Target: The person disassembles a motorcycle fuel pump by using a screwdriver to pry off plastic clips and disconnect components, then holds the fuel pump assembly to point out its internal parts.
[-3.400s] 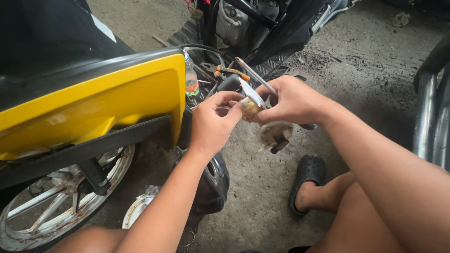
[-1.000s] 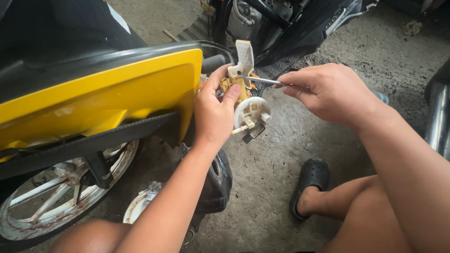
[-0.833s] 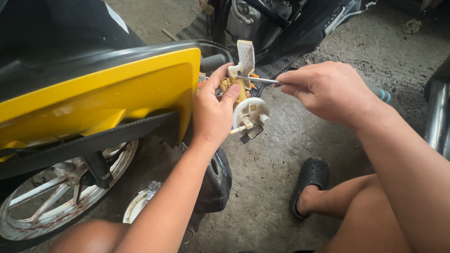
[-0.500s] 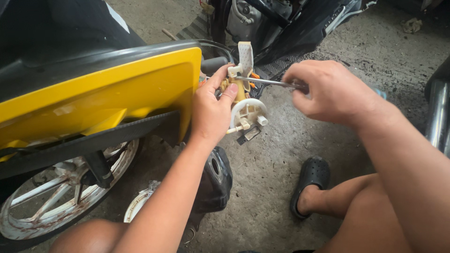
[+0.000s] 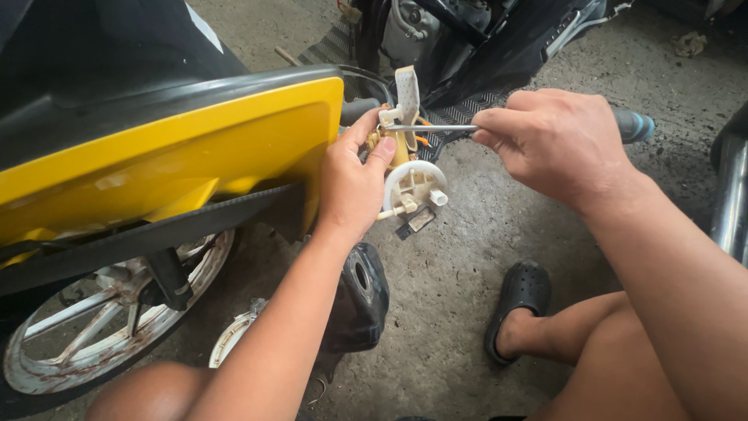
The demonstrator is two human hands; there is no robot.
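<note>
Left hand [image 5: 352, 183] gripped the white-and-yellow plastic pump assembly [image 5: 411, 183], already off the scooter, while right hand [image 5: 555, 144] clenched a steel-shafted screwdriver [image 5: 436, 128], prying unfinished.

A cream-white plastic pump assembly with a round flange [image 5: 411, 185] is gripped by the left hand [image 5: 352, 183] beside a yellow motorcycle side panel [image 5: 171, 160]. A blue-handled metal screwdriver [image 5: 436, 128] is held by the right hand [image 5: 557, 144], its tip set against the assembly's top.

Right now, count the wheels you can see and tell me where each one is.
1. A spoked wheel sits at lower left, under the yellow panel. The bike behind the hands shows no wheel; others may be hidden.
</note>
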